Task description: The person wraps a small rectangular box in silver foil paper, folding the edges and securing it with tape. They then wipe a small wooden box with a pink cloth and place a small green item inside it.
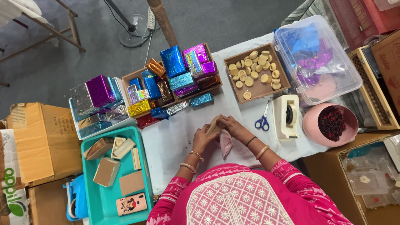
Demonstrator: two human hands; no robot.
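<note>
Both hands closed on one small wooden box, left hand under, right hand above, over pink wrap sheet beneath them; loose grip could drop box, creasing sheet.

a gift-packing workshop: foil-wrapped boxes, tape dispenser, cardboard cartons around.
</note>
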